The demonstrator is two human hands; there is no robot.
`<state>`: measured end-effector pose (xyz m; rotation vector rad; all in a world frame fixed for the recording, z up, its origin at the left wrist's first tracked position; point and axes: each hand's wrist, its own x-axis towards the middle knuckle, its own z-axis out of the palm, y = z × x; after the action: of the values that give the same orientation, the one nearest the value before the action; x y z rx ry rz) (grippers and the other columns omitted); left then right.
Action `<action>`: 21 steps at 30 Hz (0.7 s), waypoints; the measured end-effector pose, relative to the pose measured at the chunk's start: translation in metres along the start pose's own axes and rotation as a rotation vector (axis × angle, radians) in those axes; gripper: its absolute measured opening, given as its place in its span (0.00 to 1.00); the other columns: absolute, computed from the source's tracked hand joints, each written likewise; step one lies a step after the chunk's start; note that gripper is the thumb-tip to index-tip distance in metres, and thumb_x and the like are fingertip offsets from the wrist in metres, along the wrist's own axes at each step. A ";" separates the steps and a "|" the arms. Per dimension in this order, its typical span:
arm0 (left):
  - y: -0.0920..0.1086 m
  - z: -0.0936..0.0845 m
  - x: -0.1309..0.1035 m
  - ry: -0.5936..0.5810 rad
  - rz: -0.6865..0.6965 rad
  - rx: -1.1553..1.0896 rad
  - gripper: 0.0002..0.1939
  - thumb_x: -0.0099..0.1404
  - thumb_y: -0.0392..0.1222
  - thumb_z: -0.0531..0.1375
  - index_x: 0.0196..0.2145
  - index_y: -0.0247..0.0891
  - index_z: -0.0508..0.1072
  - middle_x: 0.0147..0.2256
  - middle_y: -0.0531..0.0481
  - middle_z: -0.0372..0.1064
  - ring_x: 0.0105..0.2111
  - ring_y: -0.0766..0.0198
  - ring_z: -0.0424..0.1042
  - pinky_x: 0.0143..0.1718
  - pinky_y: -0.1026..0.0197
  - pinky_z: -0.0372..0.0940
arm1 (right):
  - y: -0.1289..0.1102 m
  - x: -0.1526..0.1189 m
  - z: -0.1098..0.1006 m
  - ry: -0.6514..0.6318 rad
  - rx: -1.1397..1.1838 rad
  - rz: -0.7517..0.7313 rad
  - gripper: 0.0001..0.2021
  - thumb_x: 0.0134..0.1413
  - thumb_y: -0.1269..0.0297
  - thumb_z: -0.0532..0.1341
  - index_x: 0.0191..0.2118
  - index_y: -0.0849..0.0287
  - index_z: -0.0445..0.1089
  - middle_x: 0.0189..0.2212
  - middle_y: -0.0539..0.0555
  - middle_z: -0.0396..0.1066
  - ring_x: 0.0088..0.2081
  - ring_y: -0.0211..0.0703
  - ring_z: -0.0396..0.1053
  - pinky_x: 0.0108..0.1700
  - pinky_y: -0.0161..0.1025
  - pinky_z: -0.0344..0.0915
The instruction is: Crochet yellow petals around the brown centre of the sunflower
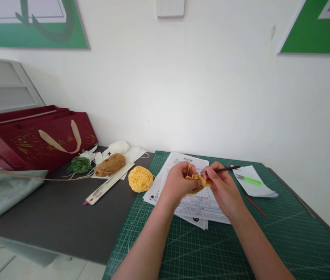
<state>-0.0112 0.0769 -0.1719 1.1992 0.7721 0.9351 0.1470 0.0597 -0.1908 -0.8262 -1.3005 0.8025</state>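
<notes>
My left hand [181,179] is closed on a small yellow and brown crochet piece [195,186], with a strand of yellow yarn over its fingers. Between the thumb and fingers of my right hand [222,186] is a crochet hook [225,169] with a dark handle. The hook's metal tip meets the top edge of the piece, which my right fingers also seem to touch. Both hands are above printed pattern sheets [179,158]. A yellow yarn ball [140,179] sits to the left, its strand running toward my left hand.
A green cutting mat [188,249] underlies the sheets. On the right are green-handled snips [249,179] on white paper [265,190] and a thin red stick [256,206]. Leftward lie a bookmark-like strip [109,184], brown yarn [110,165], green yarn [79,165] and a red gift bag [36,136].
</notes>
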 end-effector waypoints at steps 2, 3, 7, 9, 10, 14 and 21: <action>-0.001 0.002 0.001 0.046 0.011 -0.028 0.16 0.72 0.45 0.63 0.54 0.37 0.73 0.49 0.44 0.75 0.42 0.56 0.77 0.42 0.50 0.76 | 0.004 -0.001 0.000 0.040 -0.068 -0.053 0.10 0.64 0.56 0.65 0.34 0.54 0.70 0.30 0.50 0.70 0.33 0.41 0.69 0.36 0.39 0.68; 0.000 0.003 0.001 0.059 0.014 -0.049 0.16 0.72 0.45 0.63 0.54 0.37 0.73 0.49 0.44 0.75 0.41 0.57 0.77 0.41 0.51 0.76 | 0.005 -0.001 -0.001 0.057 -0.105 -0.086 0.08 0.63 0.57 0.66 0.35 0.54 0.72 0.32 0.50 0.71 0.35 0.42 0.70 0.38 0.40 0.68; 0.008 0.003 -0.002 0.093 0.032 -0.153 0.16 0.72 0.41 0.63 0.55 0.37 0.72 0.42 0.48 0.75 0.33 0.62 0.75 0.34 0.56 0.74 | 0.006 -0.003 -0.002 0.086 -0.233 -0.221 0.04 0.63 0.60 0.66 0.37 0.53 0.74 0.35 0.53 0.74 0.40 0.46 0.73 0.43 0.44 0.70; 0.011 0.005 -0.004 0.110 0.046 -0.204 0.25 0.64 0.33 0.68 0.58 0.37 0.71 0.34 0.54 0.75 0.28 0.65 0.73 0.32 0.60 0.72 | 0.005 -0.004 -0.003 0.094 -0.281 -0.285 0.02 0.64 0.63 0.64 0.38 0.52 0.74 0.35 0.53 0.75 0.41 0.47 0.74 0.43 0.45 0.70; 0.012 0.007 -0.005 0.120 0.054 -0.226 0.32 0.58 0.28 0.70 0.59 0.38 0.70 0.30 0.56 0.74 0.27 0.66 0.72 0.31 0.62 0.70 | 0.005 -0.004 -0.004 0.093 -0.304 -0.316 0.01 0.64 0.64 0.64 0.39 0.51 0.74 0.35 0.53 0.75 0.41 0.47 0.74 0.44 0.46 0.71; 0.009 0.016 -0.006 0.171 0.074 -0.277 0.45 0.47 0.20 0.72 0.62 0.39 0.68 0.24 0.61 0.71 0.24 0.68 0.69 0.28 0.66 0.65 | 0.003 -0.005 -0.010 0.044 -0.404 -0.418 0.04 0.59 0.68 0.68 0.36 0.50 0.76 0.35 0.53 0.78 0.39 0.48 0.75 0.44 0.49 0.71; 0.000 0.018 0.002 0.117 -0.101 -0.324 0.16 0.72 0.45 0.63 0.53 0.36 0.74 0.49 0.43 0.75 0.41 0.57 0.77 0.40 0.51 0.76 | 0.004 -0.008 -0.006 0.139 -0.372 -0.439 0.06 0.59 0.69 0.68 0.39 0.48 0.78 0.36 0.54 0.79 0.40 0.50 0.75 0.46 0.52 0.71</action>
<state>0.0058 0.0713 -0.1679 0.8221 0.7339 1.0096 0.1517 0.0542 -0.1989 -0.8266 -1.4568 0.1530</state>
